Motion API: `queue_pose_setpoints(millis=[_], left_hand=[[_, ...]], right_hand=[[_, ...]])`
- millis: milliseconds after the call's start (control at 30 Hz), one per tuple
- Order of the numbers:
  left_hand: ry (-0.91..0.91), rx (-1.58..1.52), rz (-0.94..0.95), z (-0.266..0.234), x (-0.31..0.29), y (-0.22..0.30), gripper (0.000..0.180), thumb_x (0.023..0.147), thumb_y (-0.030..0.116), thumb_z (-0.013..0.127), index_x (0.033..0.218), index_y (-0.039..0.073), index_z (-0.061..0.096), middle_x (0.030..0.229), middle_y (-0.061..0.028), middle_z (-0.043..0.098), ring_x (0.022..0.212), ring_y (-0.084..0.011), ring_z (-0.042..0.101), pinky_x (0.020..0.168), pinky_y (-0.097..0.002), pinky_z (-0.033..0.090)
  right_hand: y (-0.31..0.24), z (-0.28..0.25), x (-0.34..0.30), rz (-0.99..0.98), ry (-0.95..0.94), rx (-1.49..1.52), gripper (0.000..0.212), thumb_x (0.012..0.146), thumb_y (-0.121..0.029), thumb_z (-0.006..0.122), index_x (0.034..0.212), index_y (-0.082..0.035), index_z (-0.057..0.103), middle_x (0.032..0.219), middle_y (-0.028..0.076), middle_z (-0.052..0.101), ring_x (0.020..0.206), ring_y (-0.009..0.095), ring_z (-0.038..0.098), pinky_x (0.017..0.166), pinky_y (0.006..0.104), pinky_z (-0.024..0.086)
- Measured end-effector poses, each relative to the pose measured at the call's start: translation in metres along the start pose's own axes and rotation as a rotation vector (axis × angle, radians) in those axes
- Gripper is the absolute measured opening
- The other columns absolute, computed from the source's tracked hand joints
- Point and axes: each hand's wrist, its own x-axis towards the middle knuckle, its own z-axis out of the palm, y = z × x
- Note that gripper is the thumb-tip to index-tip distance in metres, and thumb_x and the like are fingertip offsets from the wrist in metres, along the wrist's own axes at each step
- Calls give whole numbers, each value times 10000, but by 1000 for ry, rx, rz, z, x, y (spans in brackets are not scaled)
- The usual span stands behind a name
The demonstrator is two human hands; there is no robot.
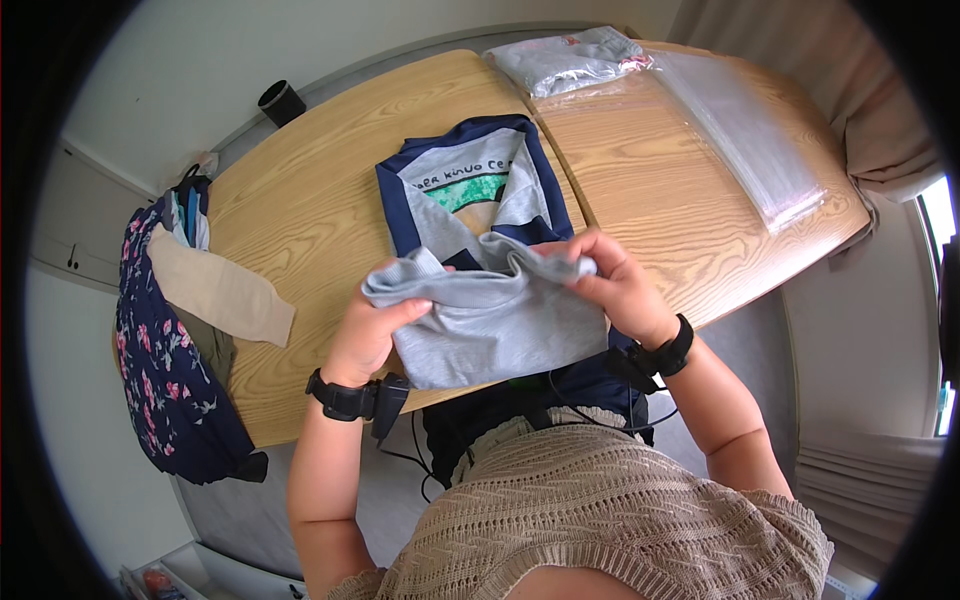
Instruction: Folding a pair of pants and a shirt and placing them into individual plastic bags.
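Observation:
A grey and navy sweatshirt [500, 345] lies on the wooden table in front of me, its navy parts folded inward around a green print with dark lettering. Its near end is raised and gathered, with the grey edge bunched across the middle. At the left end of this edge, my left hand [372, 328] pinches the cloth between thumb and fingers. My right hand [622, 285] grips the other end the same way, its fingers curled over the edge. The fingers of my left hand are partly hidden behind the cloth. Black straps with small devices and cables are on both wrists.
At the table's left edge hang several garments, among them a navy floral one [160, 370] and a beige one [215, 285]. Clear plastic bags [745, 130] are stacked at the right, beside a bagged grey garment [575, 62]. A black bin [282, 103] stands beyond the table [300, 200].

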Motion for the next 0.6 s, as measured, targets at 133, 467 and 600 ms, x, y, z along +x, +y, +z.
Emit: queue_pose_setpoints(millis=[133,467,600], left_hand=[[115,-131,-23,-1,-1,-6,387,848,68,621,1212,-23,525,1174,-64,591,1076,-153,545,948,-298,400],[243,-26,-130,-1,3,-13,406,851,120,652,1200,-34,514,1119,-68,600,1006,-136,557,910,-295,425],[209,90,-153,2,-3,-7,408,834,126,676,1174,-30,514,1100,-80,605,982,-144,572,883,-297,448]], right_hand=[[-1,-3,4,322,14,226,421,913,-169,590,1264,20,454,1175,72,569,1058,139,531,928,284,417],[13,-1,10,335,201,-380,407,820,-124,669,1171,33,535,1055,106,616,910,150,582,779,296,483],[13,-3,15,182,282,-563,481,716,-98,741,1141,31,558,985,107,631,829,160,589,752,285,483]])
